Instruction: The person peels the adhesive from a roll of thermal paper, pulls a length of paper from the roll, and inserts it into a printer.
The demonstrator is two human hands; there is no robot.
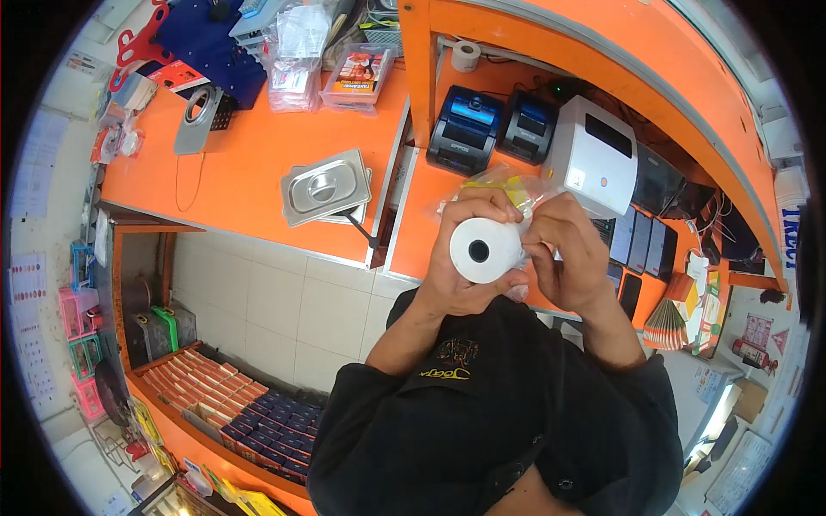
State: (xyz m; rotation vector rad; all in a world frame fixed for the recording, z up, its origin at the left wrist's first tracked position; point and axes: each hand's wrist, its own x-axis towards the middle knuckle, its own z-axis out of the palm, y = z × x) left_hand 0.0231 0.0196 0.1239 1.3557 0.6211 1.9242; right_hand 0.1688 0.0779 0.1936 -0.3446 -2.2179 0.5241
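A white paper roll (489, 251) with a dark hollow core faces up towards me, held in front of my chest. My left hand (456, 271) is wrapped round it, fingers over the far side and thumb along the near side. Close against the roll's right side, my right hand (572, 249) is closed, thumb and forefinger pinched together. What lies in that pinch is too small to make out. A crumpled clear plastic bag with yellow print (516, 182) lies on the orange counter just behind both hands.
Two black receipt printers (465, 133) and a white label printer (594, 155) stand beyond my hands. Several phones (641, 241) lie to the right. A steel tray with a lid (327, 187) sits on the left counter (245, 172). Boxed goods (206, 387) fill a low shelf.
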